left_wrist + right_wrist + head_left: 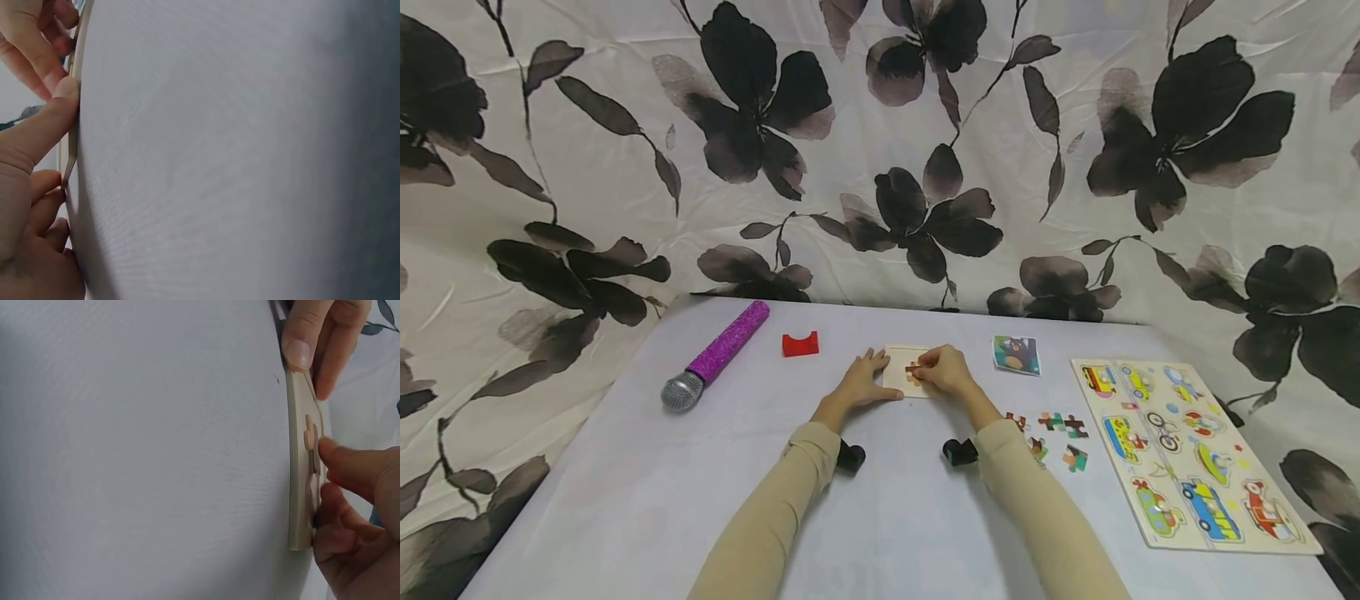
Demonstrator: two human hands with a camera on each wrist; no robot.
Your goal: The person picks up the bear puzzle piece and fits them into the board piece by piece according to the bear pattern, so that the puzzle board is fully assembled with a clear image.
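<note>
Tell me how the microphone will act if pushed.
The microphone will probably roll, its handle looking round. It may curve as it goes, since the head looks wider. The handle's glittery, rough-looking surface should resist slipping.

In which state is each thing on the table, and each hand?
Pale rectangular wooden puzzle tray: flat, partly filled
Left bare hand: touching tray
Right bare hand: pinching brown jigsaw piece
Multicoloured jigsaw pieces: scattered
Purple glittery cylindrical microphone: lying down
Red notched block: untouched
Square bear picture: face up
Cream wooden vehicle board: flat, face up
</note>
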